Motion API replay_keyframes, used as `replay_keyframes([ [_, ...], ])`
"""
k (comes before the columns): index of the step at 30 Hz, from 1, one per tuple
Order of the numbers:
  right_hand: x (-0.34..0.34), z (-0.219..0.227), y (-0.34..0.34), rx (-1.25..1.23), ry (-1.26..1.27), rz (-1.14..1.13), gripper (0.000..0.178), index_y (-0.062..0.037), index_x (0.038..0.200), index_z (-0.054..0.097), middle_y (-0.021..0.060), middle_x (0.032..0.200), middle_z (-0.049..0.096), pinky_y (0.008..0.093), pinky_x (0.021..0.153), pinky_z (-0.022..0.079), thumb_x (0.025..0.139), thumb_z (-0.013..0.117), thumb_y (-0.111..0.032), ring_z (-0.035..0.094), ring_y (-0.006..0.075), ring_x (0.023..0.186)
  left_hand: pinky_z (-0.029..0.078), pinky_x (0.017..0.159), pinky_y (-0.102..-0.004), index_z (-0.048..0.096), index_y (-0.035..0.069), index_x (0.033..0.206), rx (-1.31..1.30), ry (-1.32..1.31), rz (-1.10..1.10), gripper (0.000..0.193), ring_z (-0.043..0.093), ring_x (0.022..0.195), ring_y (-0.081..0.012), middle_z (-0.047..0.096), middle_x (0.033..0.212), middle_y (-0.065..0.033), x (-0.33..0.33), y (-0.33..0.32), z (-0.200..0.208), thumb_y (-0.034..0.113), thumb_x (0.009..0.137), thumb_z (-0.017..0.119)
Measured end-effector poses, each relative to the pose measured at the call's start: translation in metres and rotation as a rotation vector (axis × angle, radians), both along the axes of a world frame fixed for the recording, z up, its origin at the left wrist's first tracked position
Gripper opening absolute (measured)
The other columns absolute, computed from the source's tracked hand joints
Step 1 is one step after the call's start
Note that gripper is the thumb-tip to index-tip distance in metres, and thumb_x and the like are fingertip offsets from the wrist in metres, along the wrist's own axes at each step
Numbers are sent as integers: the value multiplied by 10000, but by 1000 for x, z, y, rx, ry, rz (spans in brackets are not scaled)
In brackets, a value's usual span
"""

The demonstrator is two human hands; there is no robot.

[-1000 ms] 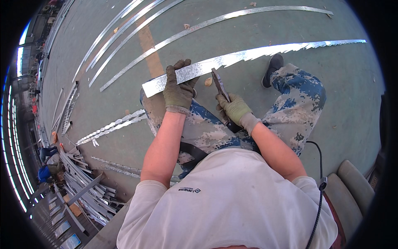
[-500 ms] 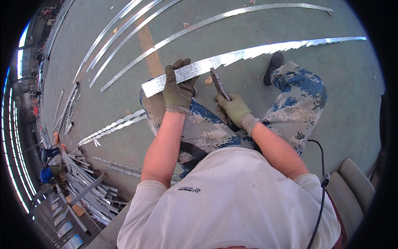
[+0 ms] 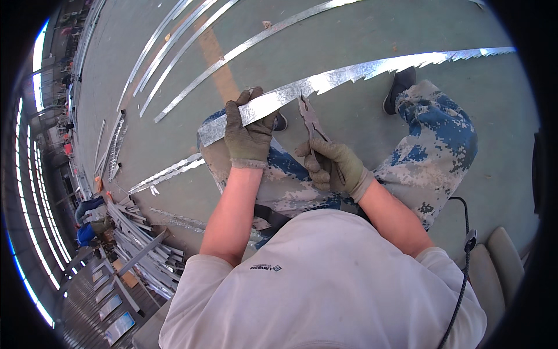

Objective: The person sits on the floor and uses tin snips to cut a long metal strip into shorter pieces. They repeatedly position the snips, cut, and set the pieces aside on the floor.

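A long galvanized metal strip (image 3: 279, 97) runs from my left knee toward the far right. Saw-like notched teeth line its near edge, while the stretch by my left hand is smooth. My left hand (image 3: 251, 131), in a dirty olive glove, grips the strip near its left end, thumb over the near face. In my gloved right hand (image 3: 337, 161) is a pair of pliers (image 3: 312, 121), its handles between the fingers. The pliers' jaws point up at the strip's lower edge, just right of my left hand, close to the first notch. Whether they touch it I cannot tell.
Several flat metal strips (image 3: 244, 48) lie on the green floor (image 3: 349, 46) ahead. Twisted strips (image 3: 168, 173) lie left of my knee. A heap of metal profiles (image 3: 142, 247) is at lower left, near a person in blue (image 3: 87, 234). A black cable (image 3: 467, 256) hangs at my right.
My right hand has drawn slightly toward me, and the pliers' handles look wider apart. The strip has tilted slightly in my left hand. The whole view has shifted a little.
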State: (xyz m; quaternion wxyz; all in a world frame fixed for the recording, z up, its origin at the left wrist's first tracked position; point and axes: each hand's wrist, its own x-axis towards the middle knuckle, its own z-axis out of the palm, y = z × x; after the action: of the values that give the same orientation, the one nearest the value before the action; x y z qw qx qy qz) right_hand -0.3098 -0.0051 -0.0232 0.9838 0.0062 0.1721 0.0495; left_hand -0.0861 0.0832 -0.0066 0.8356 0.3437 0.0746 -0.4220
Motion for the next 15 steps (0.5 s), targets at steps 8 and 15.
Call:
replay_keyframes([
  [8, 7, -6, 4, 31, -92, -35, 438, -30, 1321, 610, 28, 900, 684, 311, 536, 492, 1095, 505, -390, 605, 120, 635, 547, 1048, -619, 576, -21, 1265, 105, -102, -16, 463, 588, 1294, -417, 607, 1357, -261, 3, -6, 4, 397, 1074, 530],
  [15, 7, 13, 5, -484, 297, 165, 395, -28, 1274, 643, 80, 903, 722, 336, 624, 566, 1088, 531, -358, 694, 168, 710, 537, 1056, -623, 574, -26, 1260, 114, -75, 23, 443, 585, 1293, -386, 606, 1339, -259, 2, -10, -5, 376, 1081, 524],
])
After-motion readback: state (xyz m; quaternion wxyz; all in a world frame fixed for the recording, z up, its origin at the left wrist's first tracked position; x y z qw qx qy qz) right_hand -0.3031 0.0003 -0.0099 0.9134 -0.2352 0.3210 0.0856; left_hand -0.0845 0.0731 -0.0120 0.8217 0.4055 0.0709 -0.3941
